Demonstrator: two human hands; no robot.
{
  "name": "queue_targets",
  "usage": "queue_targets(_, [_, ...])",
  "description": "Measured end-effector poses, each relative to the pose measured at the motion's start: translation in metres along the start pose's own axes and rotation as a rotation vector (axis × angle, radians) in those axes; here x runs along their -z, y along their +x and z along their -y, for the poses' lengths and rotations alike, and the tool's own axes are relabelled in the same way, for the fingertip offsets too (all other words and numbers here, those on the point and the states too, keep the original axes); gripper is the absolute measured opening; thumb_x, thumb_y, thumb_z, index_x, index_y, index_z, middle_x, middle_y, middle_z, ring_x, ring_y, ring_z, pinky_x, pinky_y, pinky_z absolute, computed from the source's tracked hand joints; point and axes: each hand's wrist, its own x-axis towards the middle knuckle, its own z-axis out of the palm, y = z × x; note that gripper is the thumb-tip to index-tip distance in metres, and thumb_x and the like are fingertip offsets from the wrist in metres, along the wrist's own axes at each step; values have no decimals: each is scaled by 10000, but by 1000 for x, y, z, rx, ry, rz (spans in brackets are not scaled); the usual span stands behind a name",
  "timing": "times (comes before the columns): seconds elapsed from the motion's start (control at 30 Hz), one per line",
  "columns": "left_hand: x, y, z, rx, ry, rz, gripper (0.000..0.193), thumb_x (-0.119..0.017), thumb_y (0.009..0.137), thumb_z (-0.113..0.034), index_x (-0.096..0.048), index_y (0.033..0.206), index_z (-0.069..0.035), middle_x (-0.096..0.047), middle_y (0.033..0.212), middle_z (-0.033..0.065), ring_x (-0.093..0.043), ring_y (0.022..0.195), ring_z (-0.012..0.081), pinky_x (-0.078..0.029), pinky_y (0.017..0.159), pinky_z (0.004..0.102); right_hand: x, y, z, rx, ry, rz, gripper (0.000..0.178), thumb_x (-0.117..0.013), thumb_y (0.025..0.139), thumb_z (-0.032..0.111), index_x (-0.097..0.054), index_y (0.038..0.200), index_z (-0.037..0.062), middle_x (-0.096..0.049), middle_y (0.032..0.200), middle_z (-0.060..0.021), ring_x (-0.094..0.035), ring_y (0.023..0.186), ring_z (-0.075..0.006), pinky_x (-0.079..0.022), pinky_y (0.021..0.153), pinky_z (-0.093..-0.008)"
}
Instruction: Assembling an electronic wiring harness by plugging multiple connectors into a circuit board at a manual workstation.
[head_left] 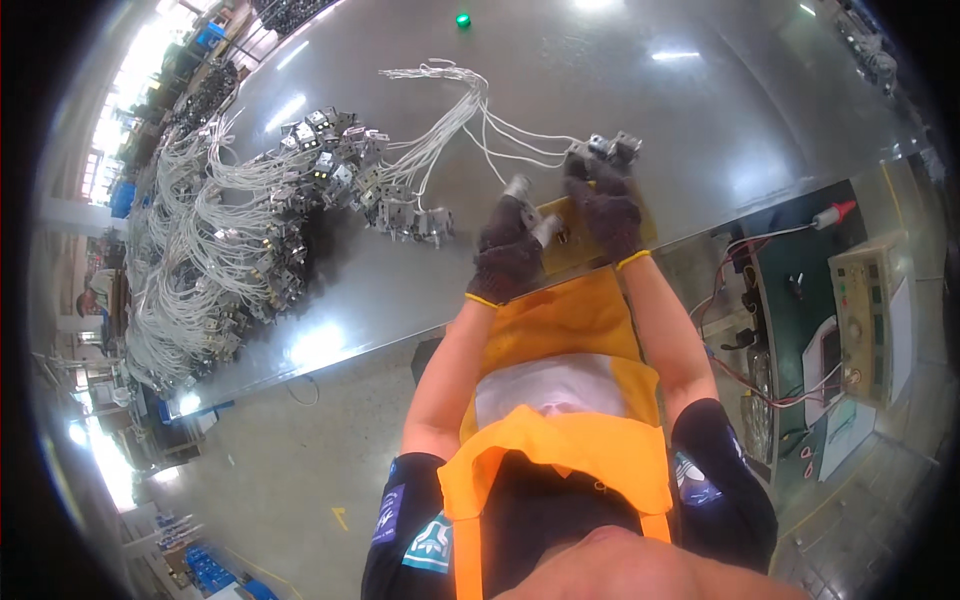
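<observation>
Both my hands wear dark gloves with yellow cuffs, over the near edge of the grey metal table (pixel 400 290). My right hand (pixel 605 210) is closed on small metal parts (pixel 615 148) with white wires (pixel 520 140) attached. My left hand (pixel 505 245) is curled, with pale finger ends pointing up and right. A white wire reaches its fingertips, but what lies between them is blurred. Under and between the hands lies a yellowish board (pixel 572 245). The wires run left to a bundle, whose free ends lie farther off on the table.
A large heap of metal parts with white wires (pixel 230 240) covers the table's left side. A green round light (pixel 463 20) shows at the far edge. To the right are a control box (pixel 860 325), a red-and-white connector (pixel 833 215), cables and scissors (pixel 807 460).
</observation>
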Motion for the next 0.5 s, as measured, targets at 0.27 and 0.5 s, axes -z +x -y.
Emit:
queue_targets(0.27, [3,-8,-13,316,-610,200,621,-605,920,-78,-341,1478,-16,-557,1204,64,-554,1049,142,-462,945,305,83,8,21,-358,321,169,347,-621,889,172,-652,1233,144,-711,996,-76,-662,897,-195,-503,794,-299])
queue_targets(0.5, [-22,-9,-6,46,-46,124,715,-694,862,-139,-314,1442,38,-601,1083,192,-628,964,259,-505,828,368,104,-12,57,-125,92,377,395,-595,943,220,-586,1331,148,-635,1205,-199,-620,1112,-346,-490,939,-402])
